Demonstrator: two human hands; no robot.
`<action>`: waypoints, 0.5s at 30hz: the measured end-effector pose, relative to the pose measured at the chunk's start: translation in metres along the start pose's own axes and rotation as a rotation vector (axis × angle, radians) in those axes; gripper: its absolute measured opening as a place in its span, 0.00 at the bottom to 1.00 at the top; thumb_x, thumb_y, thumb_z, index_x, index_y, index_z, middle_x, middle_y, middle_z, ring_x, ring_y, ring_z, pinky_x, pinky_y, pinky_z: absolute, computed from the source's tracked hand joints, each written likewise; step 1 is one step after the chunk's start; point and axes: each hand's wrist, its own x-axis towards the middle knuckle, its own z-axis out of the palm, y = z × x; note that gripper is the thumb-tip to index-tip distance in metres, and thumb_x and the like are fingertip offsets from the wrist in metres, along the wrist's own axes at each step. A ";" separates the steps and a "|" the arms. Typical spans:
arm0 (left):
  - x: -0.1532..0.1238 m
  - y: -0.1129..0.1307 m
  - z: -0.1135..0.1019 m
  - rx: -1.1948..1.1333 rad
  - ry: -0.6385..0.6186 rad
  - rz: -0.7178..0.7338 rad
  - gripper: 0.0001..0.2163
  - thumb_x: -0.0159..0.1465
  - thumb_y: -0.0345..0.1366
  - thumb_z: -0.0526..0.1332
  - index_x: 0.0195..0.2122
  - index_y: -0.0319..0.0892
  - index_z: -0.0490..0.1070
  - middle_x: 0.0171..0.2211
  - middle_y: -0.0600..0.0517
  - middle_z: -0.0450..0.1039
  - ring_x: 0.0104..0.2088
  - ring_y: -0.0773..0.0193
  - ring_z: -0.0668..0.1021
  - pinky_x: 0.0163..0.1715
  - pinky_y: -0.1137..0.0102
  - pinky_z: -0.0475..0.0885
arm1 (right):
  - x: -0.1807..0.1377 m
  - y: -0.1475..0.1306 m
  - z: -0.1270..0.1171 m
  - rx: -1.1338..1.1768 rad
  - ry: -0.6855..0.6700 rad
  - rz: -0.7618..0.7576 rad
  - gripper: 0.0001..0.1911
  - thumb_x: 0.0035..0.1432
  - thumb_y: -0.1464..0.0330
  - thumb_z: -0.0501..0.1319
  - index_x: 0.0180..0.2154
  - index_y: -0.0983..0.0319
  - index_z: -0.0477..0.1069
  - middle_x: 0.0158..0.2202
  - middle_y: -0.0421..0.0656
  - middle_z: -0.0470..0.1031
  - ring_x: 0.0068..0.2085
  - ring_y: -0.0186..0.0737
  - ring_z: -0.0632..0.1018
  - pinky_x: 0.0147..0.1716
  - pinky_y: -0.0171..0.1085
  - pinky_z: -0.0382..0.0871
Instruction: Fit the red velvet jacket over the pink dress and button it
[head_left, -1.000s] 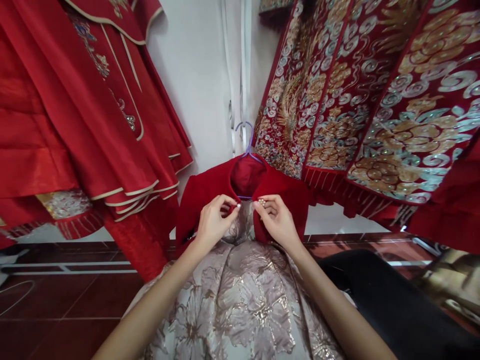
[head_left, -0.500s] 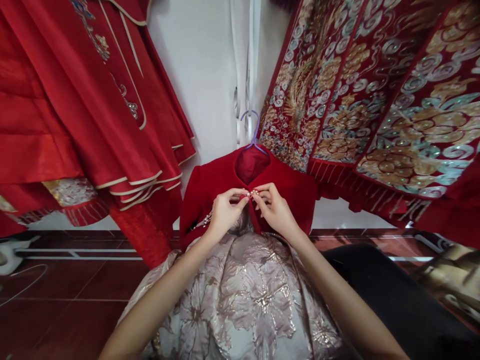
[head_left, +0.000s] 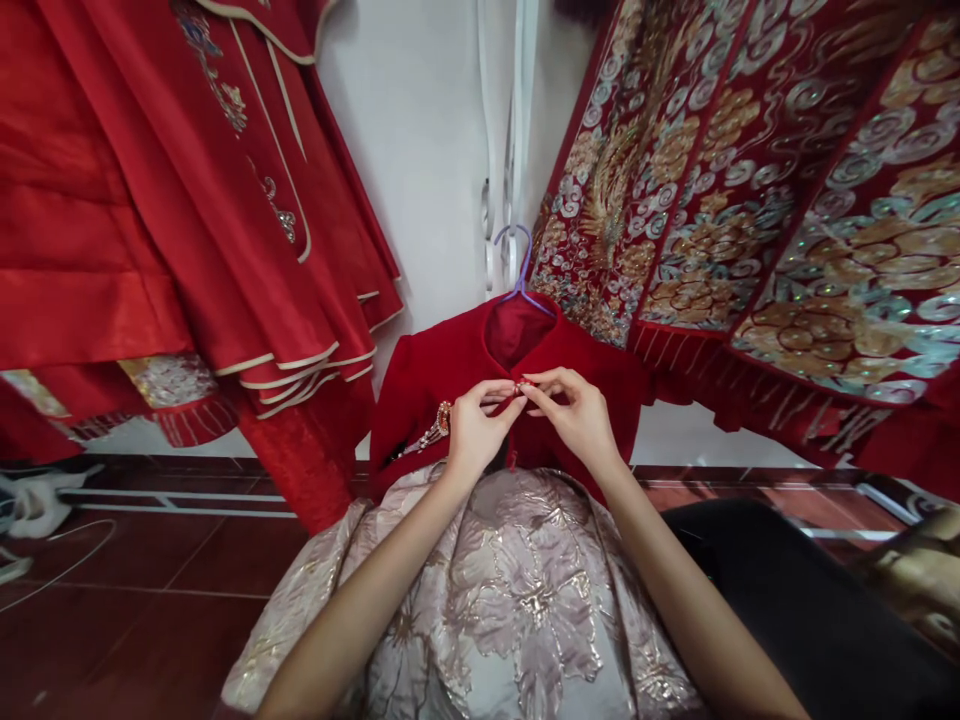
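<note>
A short red velvet jacket [head_left: 435, 365] hangs on a purple hanger [head_left: 517, 265] over a pale pink brocade skirt [head_left: 517, 590] with gold flowers. My left hand [head_left: 476, 430] and my right hand [head_left: 577, 415] meet at the jacket's collar front. Both pinch the two front edges together at a small pearl fastening [head_left: 520, 388] just under the neckline. A beaded brooch [head_left: 439, 425] shows on the jacket's chest, left of my left hand.
Red satin robes [head_left: 172, 200] with cream piping hang at the left. A heavily embroidered red and gold garment [head_left: 750, 190] hangs at the right. A white wall [head_left: 427, 150] is behind. Dark red floor tiles [head_left: 135, 610] and a white cable lie at the lower left.
My hands have drawn the jacket's two open front edges together at the collar, closing the gap over the skirt. The view has shifted slightly, and the brooch has come into sight.
</note>
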 end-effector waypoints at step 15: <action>0.007 -0.005 -0.005 0.075 -0.064 -0.017 0.06 0.57 0.31 0.64 0.36 0.36 0.76 0.37 0.44 0.79 0.36 0.62 0.81 0.40 0.66 0.77 | -0.001 0.004 0.009 0.040 0.058 0.023 0.13 0.54 0.62 0.65 0.39 0.61 0.78 0.38 0.44 0.81 0.38 0.43 0.81 0.37 0.40 0.81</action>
